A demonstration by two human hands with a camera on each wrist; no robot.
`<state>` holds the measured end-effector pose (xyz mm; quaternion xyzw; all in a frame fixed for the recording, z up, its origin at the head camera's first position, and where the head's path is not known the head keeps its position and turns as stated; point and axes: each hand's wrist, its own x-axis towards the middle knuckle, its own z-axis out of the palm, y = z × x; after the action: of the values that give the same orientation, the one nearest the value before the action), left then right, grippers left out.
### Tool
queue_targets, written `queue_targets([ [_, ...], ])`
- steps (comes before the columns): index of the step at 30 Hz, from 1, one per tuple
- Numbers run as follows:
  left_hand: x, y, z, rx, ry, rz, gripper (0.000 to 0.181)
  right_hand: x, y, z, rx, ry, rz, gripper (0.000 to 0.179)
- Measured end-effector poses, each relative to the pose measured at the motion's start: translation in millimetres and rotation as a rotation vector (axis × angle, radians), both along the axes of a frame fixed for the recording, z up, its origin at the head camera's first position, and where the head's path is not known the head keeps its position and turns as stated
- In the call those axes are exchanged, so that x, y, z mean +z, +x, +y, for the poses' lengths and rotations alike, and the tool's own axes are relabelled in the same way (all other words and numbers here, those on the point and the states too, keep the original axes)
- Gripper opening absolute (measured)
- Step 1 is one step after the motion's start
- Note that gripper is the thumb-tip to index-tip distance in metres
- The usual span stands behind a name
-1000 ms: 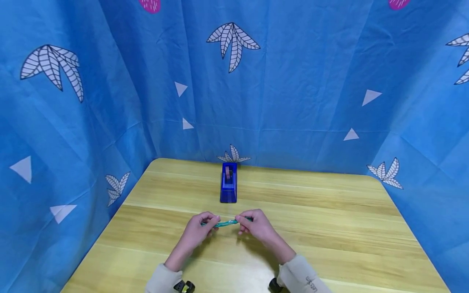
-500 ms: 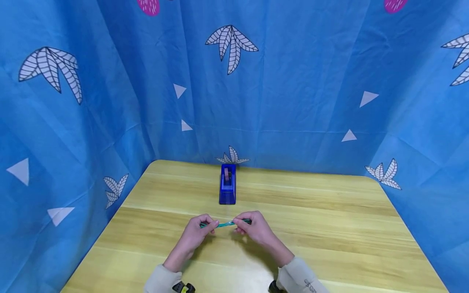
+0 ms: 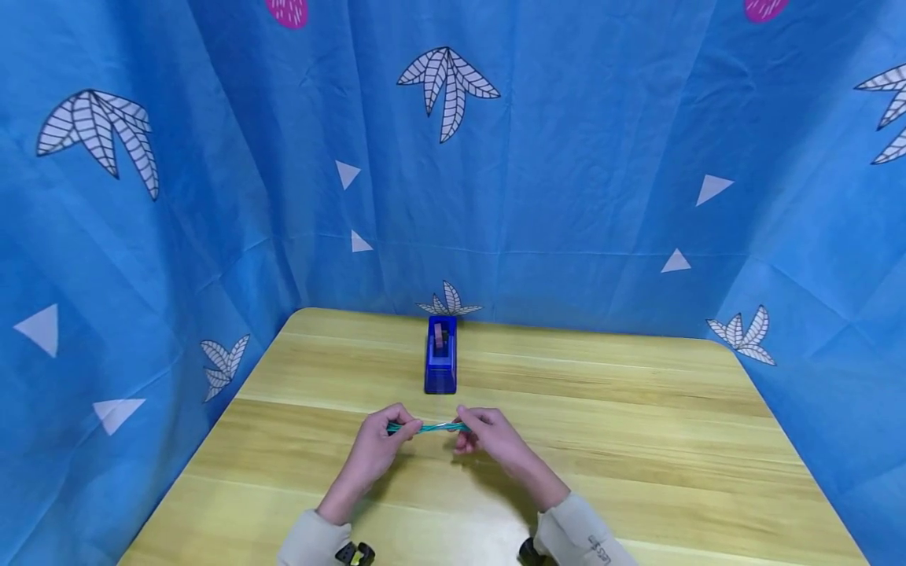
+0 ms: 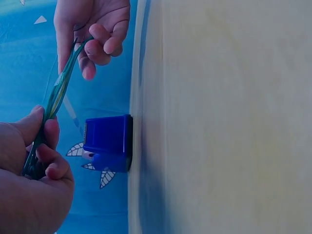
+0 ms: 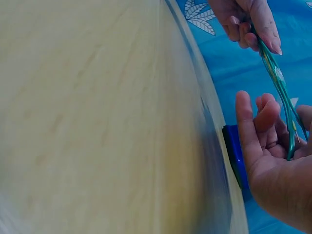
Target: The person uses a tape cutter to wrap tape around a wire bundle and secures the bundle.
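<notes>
A bundle of thin green wires [image 3: 432,428] is stretched between both hands above the table, with a shiny clear patch like tape [image 4: 59,79] around its middle. My left hand [image 3: 375,446] pinches one end between thumb and fingers. At the other end my right hand [image 3: 499,439] has its thumb raised off the bundle. In the right wrist view the wire ends lie loosely in the right palm [image 5: 273,170], index finger extended and other fingers loosely bent. Behind the hands stands a blue tape dispenser [image 3: 440,369], touched by neither hand.
The wooden table [image 3: 637,424] reaches to a blue patterned curtain [image 3: 580,157] at the back and both sides. The dispenser sits near the back edge. Dark wrist cameras show at both cuffs.
The right thumb and fingers have loosened from the bundle they were pinching, and the thumb has lifted. The left hand keeps its pinch. The dispenser has stayed put.
</notes>
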<state>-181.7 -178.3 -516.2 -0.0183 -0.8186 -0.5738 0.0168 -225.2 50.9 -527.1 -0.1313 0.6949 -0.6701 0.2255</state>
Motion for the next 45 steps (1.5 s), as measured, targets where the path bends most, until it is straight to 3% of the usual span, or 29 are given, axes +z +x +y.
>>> queue_targets([
  [9, 0.6, 0.5, 0.5, 0.009, -0.035, 0.034, 0.016, 2.0, 0.8, -1, 0.0, 0.02, -0.026, 0.036],
  [16, 1.9, 1.7, 0.9, 0.017, -0.068, 0.032, 0.012, 3.5, -0.6, -1, -0.038, 0.058, 0.042, 0.027],
  [20, 2.3, 0.9, 1.3, 0.055, -0.075, 0.02, 0.014, 4.5, -0.3, -2, -0.067, 0.074, 0.067, 0.023],
  [29, 2.1, -1.1, 0.9, 0.128, 0.12, -0.064, 0.034, 5.7, 5.7, -6, -0.135, 0.049, 0.16, 0.021],
  [35, 1.7, -1.3, -0.2, 0.092, 0.186, -0.171, 0.03, 2.5, 5.7, -7, -0.125, 0.084, 0.198, 0.019],
  [45, -4.2, -1.2, -2.6, 0.066, 0.162, -0.153, 0.021, -0.9, 3.3, -10, -0.12, 0.106, 0.189, 0.02],
])
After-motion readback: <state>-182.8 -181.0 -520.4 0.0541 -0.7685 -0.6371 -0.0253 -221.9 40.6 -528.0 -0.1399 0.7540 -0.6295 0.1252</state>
